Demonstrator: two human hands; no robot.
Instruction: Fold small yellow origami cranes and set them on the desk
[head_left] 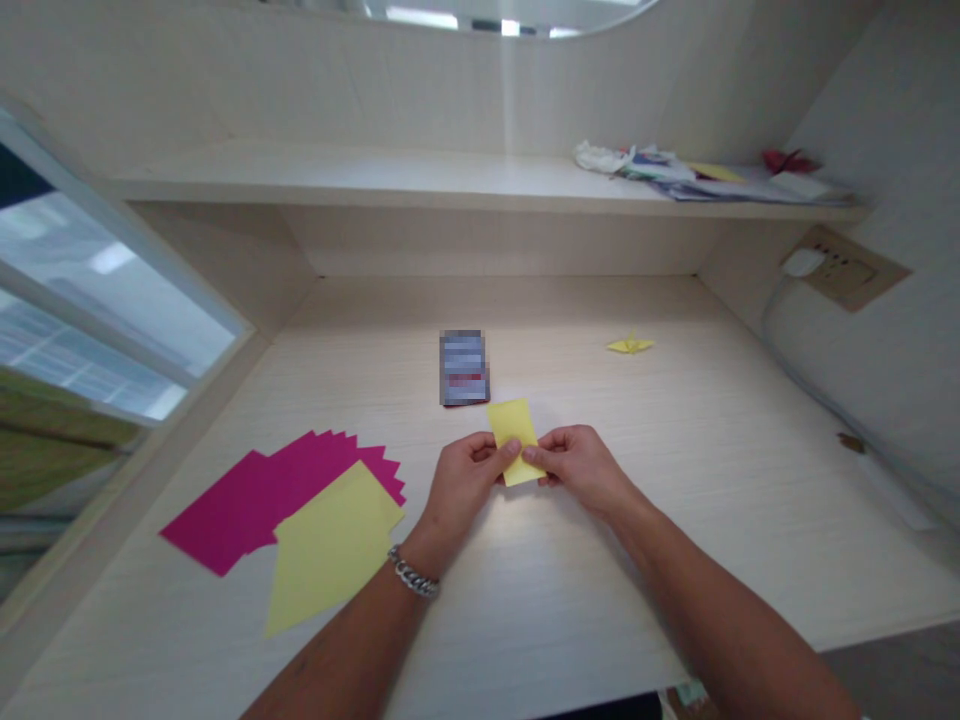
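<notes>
A small folded piece of yellow paper (514,422) is held over the middle of the desk, pinched from both sides. My left hand (466,478) grips its left edge, thumb on top and fingers beneath. On the right edge my right hand (583,465) pinches it the same way, the two thumbs close together on its face. Behind the paper lies a phone-like dark rectangle (464,367), its surface pixelated. A small yellow origami crane (631,345) sits farther back on the right.
Fanned magenta sheets (300,485) lie at the left, partly under pale yellow sheets (330,550) near my left forearm. Papers and plastic (675,170) rest on the shelf (375,185) above. A charger (802,262) with a cable is plugged in at right.
</notes>
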